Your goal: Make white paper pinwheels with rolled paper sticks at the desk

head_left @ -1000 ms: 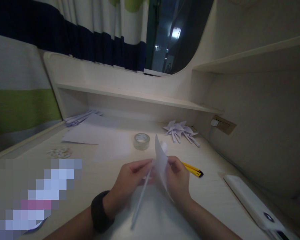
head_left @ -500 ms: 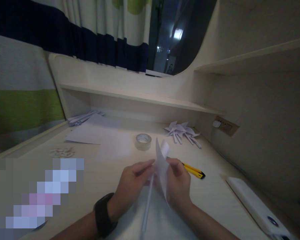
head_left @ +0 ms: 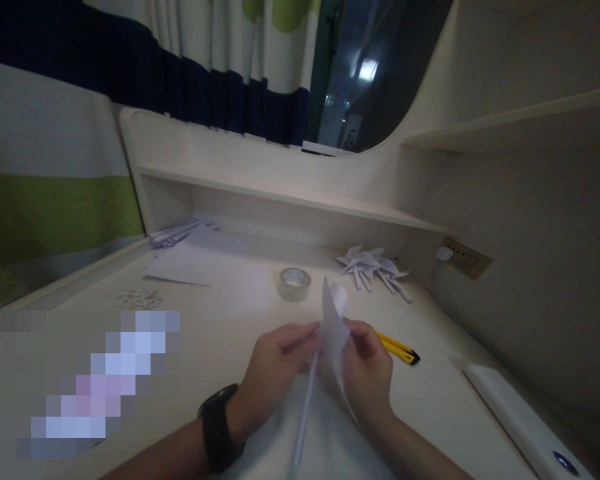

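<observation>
One curved sheet (head_left: 334, 330) of white paper stands upright between our hands, above the middle of the bench (head_left: 205, 373) toward its near edge. Our left hand (head_left: 276, 360) pinches the upper end of a thin white stick (head_left: 306, 413), which slopes down toward the near edge, its fingertips meeting the sheet's left side. Our right hand (head_left: 369, 367) grips the sheet from the other side, fingers curled in (some of the tips are hidden, so we cannot tell exactly how they sit). A pale roll (head_left: 339, 300) shows just behind the paper; we cannot tell whether it is joined to it.

Past the sheet, toward the back edge, we see a roll of clear tape (head_left: 294, 293) lying flat. Several paper pinwheels (head_left: 361, 260) lie bunched near the back right corner, and a yellow cutter (head_left: 400, 349) lies just beside our right hand, partly covered by it. Near the back left corner we have a pile of paper sticks (head_left: 177, 235), with flat paper (head_left: 185, 260) touching it. Small pale bits (head_left: 140, 299) lie toward the left edge.
</observation>
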A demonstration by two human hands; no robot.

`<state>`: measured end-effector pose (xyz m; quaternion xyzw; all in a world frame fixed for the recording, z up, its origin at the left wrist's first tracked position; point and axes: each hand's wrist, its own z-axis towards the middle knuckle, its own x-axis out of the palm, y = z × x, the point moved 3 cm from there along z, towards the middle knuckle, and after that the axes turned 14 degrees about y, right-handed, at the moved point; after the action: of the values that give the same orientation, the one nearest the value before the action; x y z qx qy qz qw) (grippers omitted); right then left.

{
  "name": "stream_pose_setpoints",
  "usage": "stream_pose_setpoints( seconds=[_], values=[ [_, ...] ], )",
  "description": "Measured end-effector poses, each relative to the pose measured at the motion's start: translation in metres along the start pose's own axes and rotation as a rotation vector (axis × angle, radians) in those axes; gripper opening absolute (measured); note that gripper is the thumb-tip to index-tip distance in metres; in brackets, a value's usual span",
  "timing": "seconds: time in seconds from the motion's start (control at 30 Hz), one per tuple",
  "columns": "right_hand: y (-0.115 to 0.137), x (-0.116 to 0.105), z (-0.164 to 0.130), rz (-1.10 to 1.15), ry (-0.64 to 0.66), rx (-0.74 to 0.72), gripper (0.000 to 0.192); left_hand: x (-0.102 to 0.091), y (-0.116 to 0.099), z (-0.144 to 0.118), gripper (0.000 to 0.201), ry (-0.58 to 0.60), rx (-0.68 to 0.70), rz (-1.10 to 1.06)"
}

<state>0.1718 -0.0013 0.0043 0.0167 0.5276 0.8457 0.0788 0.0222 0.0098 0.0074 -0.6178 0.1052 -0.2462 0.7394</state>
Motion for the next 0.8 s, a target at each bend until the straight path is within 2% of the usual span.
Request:
stream_pose_setpoints(
  seconds=[0.2, 0.37, 0.6, 0.8],
  values=[
    [-0.0016, 0.0035, 0.0023, 0.005, 0.072, -0.015, 0.008, -0.0028, -0.0005, 0.0006, 0.029, -0.005, 0.013, 0.039],
    [-0.0059, 0.0026, 0.0018, 0.030, 0.113, -0.021, 0.006, -0.0033, -0.0026, 0.0009, 0.028, 0.019, -0.024, -0.009],
    [0.0006, 0.0008, 0.0016, -0.090, 0.115, -0.049, 0.010, -0.0034, -0.0023, 0.0011, 0.026, 0.051, -0.031, 0.047],
    [-0.0035, -0.0011, 0.0023, -0.071, 0.085, -0.058, 0.008, -0.0045, -0.0071, 0.0016, 0.021, 0.048, 0.000, 0.045]
  ],
)
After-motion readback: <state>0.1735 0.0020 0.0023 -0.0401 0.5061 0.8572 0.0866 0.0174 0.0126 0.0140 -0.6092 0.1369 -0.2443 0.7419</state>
